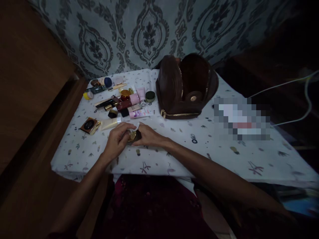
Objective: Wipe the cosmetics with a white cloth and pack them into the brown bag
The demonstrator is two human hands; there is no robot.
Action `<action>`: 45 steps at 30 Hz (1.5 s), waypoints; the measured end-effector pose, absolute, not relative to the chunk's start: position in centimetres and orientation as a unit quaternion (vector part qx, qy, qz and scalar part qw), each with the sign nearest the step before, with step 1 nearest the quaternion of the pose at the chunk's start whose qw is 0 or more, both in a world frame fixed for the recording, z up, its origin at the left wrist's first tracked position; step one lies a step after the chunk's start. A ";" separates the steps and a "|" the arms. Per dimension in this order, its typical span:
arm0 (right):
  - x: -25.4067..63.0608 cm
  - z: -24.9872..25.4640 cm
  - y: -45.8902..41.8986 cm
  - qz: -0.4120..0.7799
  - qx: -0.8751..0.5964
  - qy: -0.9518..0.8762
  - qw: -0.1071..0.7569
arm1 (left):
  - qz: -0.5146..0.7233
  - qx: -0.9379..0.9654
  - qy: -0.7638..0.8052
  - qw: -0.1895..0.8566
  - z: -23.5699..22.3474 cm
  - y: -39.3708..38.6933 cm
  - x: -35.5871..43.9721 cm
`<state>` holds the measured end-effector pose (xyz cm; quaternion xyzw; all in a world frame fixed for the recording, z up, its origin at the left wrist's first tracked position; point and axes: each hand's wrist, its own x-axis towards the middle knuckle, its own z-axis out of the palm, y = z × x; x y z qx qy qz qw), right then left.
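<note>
Near the table's front edge, both my hands are closed around a small dark container with a shiny gold face [132, 136]. My right hand [148, 135] grips its dark side, thumb below and fingers on top. Curled over the gold face, my left hand [118, 136] pinches a crumpled white tissue [136, 126] against it. Fingers cover much of the container, so its exact kind is hidden. Just beyond my left hand lie a cream-coloured tube [111, 123] and a square gold-and-black compact [90, 125].
A brown zippered bag [170, 89] stands wide open at the back. Several cosmetics lie left of it, including a pink tube [141, 113], a round dark jar [150, 96] and a yellow-capped bottle [88, 95]. A blurred-out item [241, 119] and a white cable [310, 99] are on the right.
</note>
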<state>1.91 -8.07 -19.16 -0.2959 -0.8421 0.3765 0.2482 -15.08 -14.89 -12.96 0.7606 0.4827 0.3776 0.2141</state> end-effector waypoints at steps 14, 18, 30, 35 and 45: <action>2.1 -19.9 -8.0 0.411 -0.273 -0.821 0.287 | 0.395 0.780 0.411 0.258 -12.4 -15.0 -15.2; 2.1 -19.8 -8.0 0.400 -0.249 -0.833 0.290 | 0.399 0.777 0.406 0.266 -12.4 -15.3 -15.6; 2.3 -19.3 -7.9 0.409 -0.238 -0.837 0.275 | 0.470 0.686 0.515 0.209 -13.4 -16.8 -17.1; 2.4 -19.5 -7.9 0.420 -0.233 -0.832 0.279 | 0.453 0.639 0.585 0.212 -13.8 -16.2 -17.4; 2.4 -19.2 -8.3 0.470 -0.267 -0.798 0.267 | 0.356 0.692 0.566 0.272 -12.4 -12.0 -17.2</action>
